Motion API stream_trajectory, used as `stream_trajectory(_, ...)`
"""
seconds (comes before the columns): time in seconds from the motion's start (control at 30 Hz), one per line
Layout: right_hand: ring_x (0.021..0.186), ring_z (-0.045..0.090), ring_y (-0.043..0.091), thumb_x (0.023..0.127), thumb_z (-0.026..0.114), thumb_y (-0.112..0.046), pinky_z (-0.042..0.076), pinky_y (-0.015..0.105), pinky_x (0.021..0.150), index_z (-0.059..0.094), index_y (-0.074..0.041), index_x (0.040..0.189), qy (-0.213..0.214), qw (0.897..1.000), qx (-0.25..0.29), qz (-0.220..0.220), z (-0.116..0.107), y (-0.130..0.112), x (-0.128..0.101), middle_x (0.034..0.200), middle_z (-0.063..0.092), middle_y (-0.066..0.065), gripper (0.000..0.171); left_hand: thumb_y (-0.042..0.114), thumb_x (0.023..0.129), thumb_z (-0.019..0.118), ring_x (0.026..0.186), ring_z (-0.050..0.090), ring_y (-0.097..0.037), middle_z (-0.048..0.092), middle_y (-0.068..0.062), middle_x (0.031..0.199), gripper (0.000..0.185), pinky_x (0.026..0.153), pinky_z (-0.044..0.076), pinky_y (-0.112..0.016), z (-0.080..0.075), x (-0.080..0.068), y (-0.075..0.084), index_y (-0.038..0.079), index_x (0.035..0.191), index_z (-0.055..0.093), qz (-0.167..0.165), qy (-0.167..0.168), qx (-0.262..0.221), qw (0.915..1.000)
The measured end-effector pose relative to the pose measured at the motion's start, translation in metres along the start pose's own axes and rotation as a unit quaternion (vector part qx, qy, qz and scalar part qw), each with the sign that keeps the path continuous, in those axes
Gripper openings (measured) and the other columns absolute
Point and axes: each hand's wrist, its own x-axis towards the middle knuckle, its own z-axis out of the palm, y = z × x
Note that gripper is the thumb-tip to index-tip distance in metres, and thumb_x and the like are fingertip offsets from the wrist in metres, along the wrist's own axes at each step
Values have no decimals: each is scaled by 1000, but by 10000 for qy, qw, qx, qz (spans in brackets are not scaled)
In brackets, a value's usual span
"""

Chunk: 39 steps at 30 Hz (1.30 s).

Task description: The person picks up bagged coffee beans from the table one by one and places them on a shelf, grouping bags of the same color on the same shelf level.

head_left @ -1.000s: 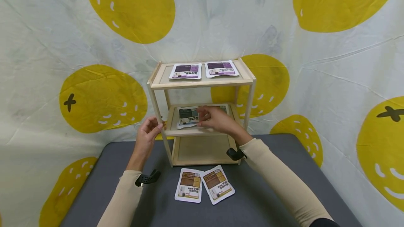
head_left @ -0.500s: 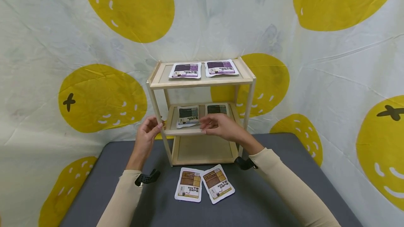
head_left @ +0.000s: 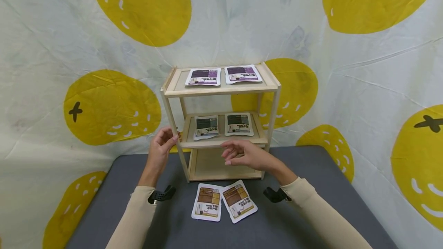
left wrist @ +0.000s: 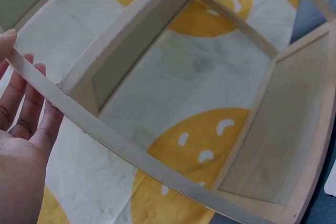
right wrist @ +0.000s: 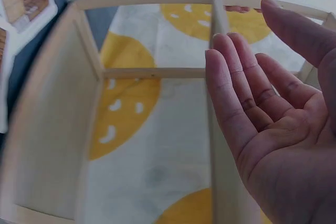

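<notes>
A three-tier wooden shelf rack (head_left: 221, 93) stands on the table. My left hand (head_left: 160, 151) grips its left front post (left wrist: 113, 137), thumb on one side and fingers on the other. In front of the middle shelf my right hand (head_left: 250, 156) hovers with relaxed, slightly bent fingers, holding nothing; the right wrist view shows its bare palm (right wrist: 286, 140). Behind it on the middle shelf lie a left dark-green pouch (head_left: 206, 126) and a right dark-green pouch (head_left: 238, 123). The left one seems to overlap another packet.
Two purple pouches (head_left: 204, 77) lie side by side on the top shelf. On the grey table (head_left: 187, 233) before the rack, a left brown pouch (head_left: 207, 203) and a tilted right brown pouch (head_left: 238, 201) touch at their corners. A fruit-print cloth (head_left: 221, 22) hangs behind.
My right hand has drawn back from the middle shelf, moving down and toward me, uncovering the right green pouch. My left hand stays on the post.
</notes>
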Motion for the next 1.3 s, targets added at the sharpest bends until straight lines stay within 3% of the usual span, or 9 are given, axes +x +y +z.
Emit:
stream_trajectory(0.17, 108, 70, 28, 94, 73, -14, 57, 31, 91, 52, -2, 143, -81, 9998, 143, 55, 11, 23, -11, 121, 68, 13, 54, 5, 98, 65, 93, 60, -23, 60, -19, 106, 29, 82, 57, -28, 0, 0, 1, -4, 125, 57, 5, 10, 20, 10000)
stream_trajectory(0.43, 115, 64, 42, 95, 71, -9, 56, 31, 93, 51, 0, 144, -148, 9984, 457, 312, 23, 58, -23, 126, 67, 17, 54, 6, 98, 66, 96, 59, -23, 59, -20, 108, 25, 84, 56, -28, 0, 0, 1, 4, 122, 60, -56, -10, 62, 10000)
stream_trajectory(0.7, 119, 61, 45, 94, 72, -10, 50, 55, 100, 50, 4, 144, -121, 9979, 424, 477, 29, 82, -33, 131, 64, 24, 56, 7, 99, 66, 95, 60, -23, 60, -13, 106, 27, 84, 56, -28, -1, 0, 0, 3, 124, 59, -83, -24, 73, 9999)
stream_trajectory(0.9, 124, 55, 52, 95, 71, -9, 44, 66, 102, 48, 6, 144, -118, 9975, 380, 577, 35, 102, -40, 136, 60, 28, 56, 8, 99, 66, 95, 59, -23, 59, -13, 106, 29, 84, 56, -28, -1, 1, 1, 1, 125, 58, -77, -28, 118, 9999)
stream_trajectory(1.13, 129, 54, 48, 92, 72, -3, 42, 64, 104, 53, 7, 140, 25, 9972, 172, 731, 44, 124, -49, 139, 59, 26, 53, 9, 99, 66, 96, 59, -22, 60, -10, 106, 28, 83, 55, -28, -1, 1, 2, 3, 125, 59, -109, -39, 109, 9999)
stream_trajectory(1.3, 128, 56, 44, 91, 75, -7, 47, 59, 102, 56, 8, 138, 72, 9967, -129, 803, 51, 136, -55, 138, 60, 26, 53, 9, 99, 66, 97, 59, -25, 59, -11, 106, 28, 84, 56, -28, 0, 0, 1, 3, 126, 59, -115, -50, 81, 9999)
